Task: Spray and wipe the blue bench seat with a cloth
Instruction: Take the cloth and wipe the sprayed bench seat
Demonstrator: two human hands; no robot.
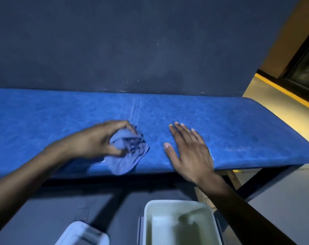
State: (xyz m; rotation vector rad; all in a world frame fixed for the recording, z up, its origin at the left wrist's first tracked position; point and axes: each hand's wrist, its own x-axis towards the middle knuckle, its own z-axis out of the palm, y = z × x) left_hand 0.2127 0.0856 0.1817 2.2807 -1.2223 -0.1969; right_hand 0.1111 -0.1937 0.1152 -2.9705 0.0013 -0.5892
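The blue bench seat (229, 124) runs across the middle of the view, against a dark blue back panel. My left hand (95, 140) grips a crumpled pale blue cloth (129, 152), which rests on the seat near its front edge. My right hand (189, 149) lies flat on the seat to the right of the cloth, fingers spread and holding nothing. No spray bottle is in view.
A white rectangular bin (180, 221) stands on the grey floor below my right arm. A second white object (83, 234) sits at the bottom left of it. The bench's dark legs (256, 181) show at the right, with a yellow floor stripe (282, 92) beyond.
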